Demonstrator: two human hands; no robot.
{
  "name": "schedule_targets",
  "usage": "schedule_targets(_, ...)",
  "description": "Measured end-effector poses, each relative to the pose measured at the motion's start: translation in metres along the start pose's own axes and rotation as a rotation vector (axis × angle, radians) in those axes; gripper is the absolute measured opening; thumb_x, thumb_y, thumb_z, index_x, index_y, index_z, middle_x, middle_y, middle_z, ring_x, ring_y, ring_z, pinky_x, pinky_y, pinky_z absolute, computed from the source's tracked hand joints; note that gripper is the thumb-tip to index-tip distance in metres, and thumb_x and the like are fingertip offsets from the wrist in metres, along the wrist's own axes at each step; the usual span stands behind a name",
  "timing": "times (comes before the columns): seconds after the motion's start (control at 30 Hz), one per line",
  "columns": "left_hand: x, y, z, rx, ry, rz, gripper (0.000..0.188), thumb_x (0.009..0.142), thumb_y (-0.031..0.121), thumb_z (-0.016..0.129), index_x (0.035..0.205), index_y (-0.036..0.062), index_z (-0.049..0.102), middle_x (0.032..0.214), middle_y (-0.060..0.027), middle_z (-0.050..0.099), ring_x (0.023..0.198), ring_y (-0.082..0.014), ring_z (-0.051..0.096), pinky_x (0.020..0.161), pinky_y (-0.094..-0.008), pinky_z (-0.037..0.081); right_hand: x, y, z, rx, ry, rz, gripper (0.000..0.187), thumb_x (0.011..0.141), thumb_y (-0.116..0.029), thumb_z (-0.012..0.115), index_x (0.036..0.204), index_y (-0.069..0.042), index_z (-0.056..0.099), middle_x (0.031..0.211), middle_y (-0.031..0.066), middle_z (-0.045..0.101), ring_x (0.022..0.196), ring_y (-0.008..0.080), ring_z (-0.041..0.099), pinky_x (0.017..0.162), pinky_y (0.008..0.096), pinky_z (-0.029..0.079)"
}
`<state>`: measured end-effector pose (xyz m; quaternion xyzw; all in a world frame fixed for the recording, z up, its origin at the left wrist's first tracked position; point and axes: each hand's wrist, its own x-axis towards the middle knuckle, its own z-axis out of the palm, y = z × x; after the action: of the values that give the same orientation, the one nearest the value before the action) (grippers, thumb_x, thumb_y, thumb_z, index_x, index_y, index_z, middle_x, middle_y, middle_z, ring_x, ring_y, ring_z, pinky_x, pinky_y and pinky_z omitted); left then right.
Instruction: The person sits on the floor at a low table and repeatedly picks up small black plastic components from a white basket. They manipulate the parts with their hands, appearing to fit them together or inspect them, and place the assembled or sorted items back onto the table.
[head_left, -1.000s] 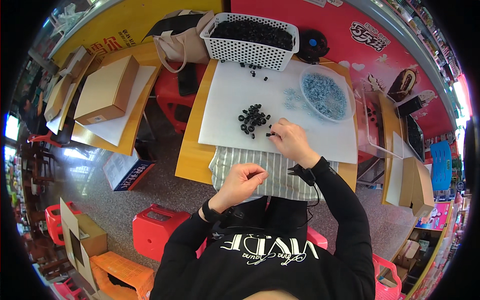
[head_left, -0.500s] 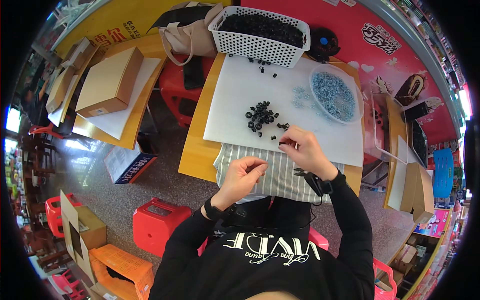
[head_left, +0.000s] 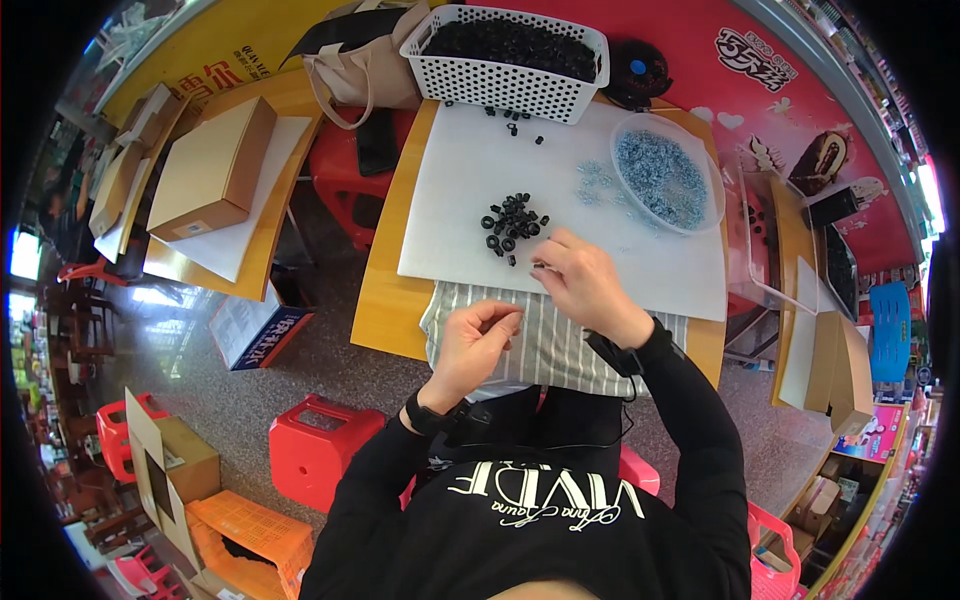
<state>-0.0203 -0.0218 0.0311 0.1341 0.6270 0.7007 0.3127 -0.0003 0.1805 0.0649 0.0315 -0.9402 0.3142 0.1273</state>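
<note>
A heap of small black ring-shaped parts (head_left: pixel 513 222) lies on the white sheet (head_left: pixel 450 190) in front of me. At the heap's near right edge is my right hand (head_left: pixel 582 282), thumb and forefinger pinched on a small black part that is mostly hidden by the fingertips. My left hand (head_left: pixel 473 345) hovers over the striped cloth (head_left: pixel 545 315) on my lap, its fingers curled and thumb against them. Whatever the left fingers hold is too small or hidden to make out. The two hands are apart.
At the sheet's far edge stands a white perforated basket (head_left: pixel 500 88) filled with black parts. A round clear tub (head_left: pixel 660 180) of pale blue small pieces sits at right, some pieces scattered beside it. A red stool (head_left: pixel 320 450) and cardboard box (head_left: pixel 215 165) are at left.
My right hand has shifted left and slightly away from me, up to the heap of black parts. My left hand has moved a little left. The whole view has shifted slightly.
</note>
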Motion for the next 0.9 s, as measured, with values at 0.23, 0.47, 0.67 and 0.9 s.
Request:
schedule_targets(0.23,-0.007,0.014,-0.021,-0.008,0.136,0.018,0.016,0.095,0.009,0.062,0.105,-0.0017,0.069,0.082,-0.0031,0.068,0.070,-0.0066,0.059,0.062,-0.0208,0.047,0.035,0.017,0.034,-0.178,-0.073,-0.065,0.018,0.080,-0.003,0.061,0.097,-0.007,0.065,0.085,0.0116,0.059,0.074,0.0341,0.061,0.063,0.0443,0.048)
schedule_targets(0.47,-0.012,0.004,-0.024,-0.040,0.145,0.004,0.017,0.095,0.009,0.063,0.106,-0.0008,0.069,0.084,-0.0032,0.068,0.070,-0.0056,0.059,0.060,-0.0194,0.045,0.033,0.009,0.029,-0.269,-0.131,-0.081,0.018,0.078,-0.002,0.064,0.096,-0.005,0.063,0.084,0.0124,0.061,0.073,0.0334,0.062,0.064,0.0432,0.048)
schedule_targets(0.67,-0.013,0.006,-0.011,-0.086,0.075,0.004,0.019,0.095,0.010,0.063,0.110,-0.0009,0.068,0.086,-0.0041,0.069,0.069,-0.0073,0.060,0.061,-0.0204,0.046,-0.009,-0.022,-0.024,0.450,-0.152,0.201,0.023,0.080,-0.003,0.071,0.101,-0.004,0.062,0.079,0.0046,0.062,0.070,0.0168,0.059,0.063,0.0321,0.046)
schedule_targets(0.9,-0.012,0.007,0.017,-0.282,-0.080,0.008,0.025,0.096,0.007,0.061,0.119,-0.0025,0.064,0.095,-0.0063,0.069,0.077,-0.0095,0.061,0.068,-0.0218,0.048,-0.062,-0.029,-0.013,1.055,-0.023,0.340,0.022,0.087,0.010,0.064,0.106,0.000,0.061,0.096,0.0002,0.062,0.086,0.0057,0.059,0.073,0.0213,0.049)
